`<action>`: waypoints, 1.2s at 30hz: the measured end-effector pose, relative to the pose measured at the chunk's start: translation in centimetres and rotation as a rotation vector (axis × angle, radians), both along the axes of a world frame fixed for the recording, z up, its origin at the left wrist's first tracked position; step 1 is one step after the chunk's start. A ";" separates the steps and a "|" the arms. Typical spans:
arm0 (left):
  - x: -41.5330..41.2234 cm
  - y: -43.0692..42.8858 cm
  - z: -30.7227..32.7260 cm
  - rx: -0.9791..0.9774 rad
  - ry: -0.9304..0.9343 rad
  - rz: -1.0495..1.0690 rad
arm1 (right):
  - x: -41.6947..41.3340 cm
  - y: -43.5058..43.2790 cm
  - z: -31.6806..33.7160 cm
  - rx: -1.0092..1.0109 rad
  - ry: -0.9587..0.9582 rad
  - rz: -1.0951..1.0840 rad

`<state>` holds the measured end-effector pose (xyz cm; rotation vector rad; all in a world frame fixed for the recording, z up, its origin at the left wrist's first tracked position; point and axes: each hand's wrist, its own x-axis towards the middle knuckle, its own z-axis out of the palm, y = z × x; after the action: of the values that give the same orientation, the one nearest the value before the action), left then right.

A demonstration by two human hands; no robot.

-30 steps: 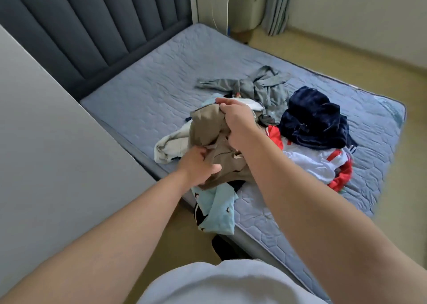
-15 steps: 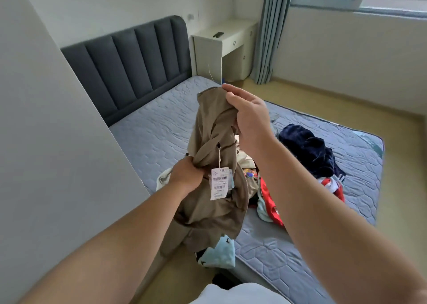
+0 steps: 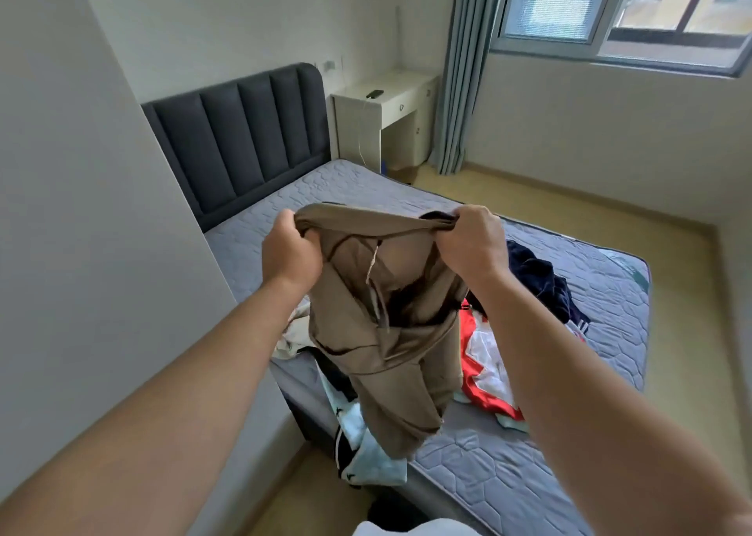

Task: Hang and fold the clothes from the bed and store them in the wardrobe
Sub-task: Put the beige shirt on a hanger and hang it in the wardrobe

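Barely begun, I judge: left hand (image 3: 289,251) and right hand (image 3: 472,244) both grip the lifted brown trousers (image 3: 386,332), with the clothes pile (image 3: 490,358) at their 4 o'clock unsorted on the bed (image 3: 508,468).

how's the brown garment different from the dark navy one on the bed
The brown garment is held up, gripped at its top edge by the left hand and right hand, and hangs stretched out. The navy garment lies crumpled on the mattress with no hand on it. Brown is light tan, navy nearly black. Neither is folded.
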<state>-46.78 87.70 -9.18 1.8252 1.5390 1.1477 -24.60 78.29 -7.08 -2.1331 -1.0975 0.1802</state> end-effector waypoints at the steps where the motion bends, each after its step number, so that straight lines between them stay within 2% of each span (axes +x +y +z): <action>1: -0.1 -0.3 0.4 0.021 -0.025 -0.014 | 0.0 -0.5 -0.1 -0.060 -0.037 -0.010; 4: -0.3 -1.3 0.9 0.025 -0.061 -0.084 | -0.8 -2.1 -0.2 -0.188 -0.152 -0.040; 8: 0.2 -2.8 0.8 -0.062 -0.056 -0.217 | -1.8 -4.1 0.0 -0.282 -0.255 -0.087; 10: 0.6 -3.7 0.9 -0.064 -0.076 -0.270 | -1.7 -4.8 -0.2 -0.216 -0.202 -0.069; 15: 1.1 -5.5 1.5 -0.049 -0.147 -0.290 | -1.7 -6.3 -0.6 0.041 0.104 0.088; 18: 0.8 -5.6 1.4 -0.068 -0.124 -0.276 | -1.8 -6.4 -1.1 0.087 0.243 0.130; 23: -1.0 -5.0 0.4 -0.072 -0.035 -0.194 | -1.4 -5.2 -1.6 0.055 0.196 0.145; 29: -2.1 -4.5 -2.1 -0.122 0.152 -0.089 | -2.0 -4.6 1.1 0.242 0.204 0.214; 36: 0.8 -6.3 -5.8 -0.109 0.080 0.000 | -2.4 -4.1 4.0 0.310 0.228 0.363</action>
<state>-46.00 81.36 -14.94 1.8182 1.6135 0.9820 -27.05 74.15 -3.12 -1.5880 -1.2756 0.3851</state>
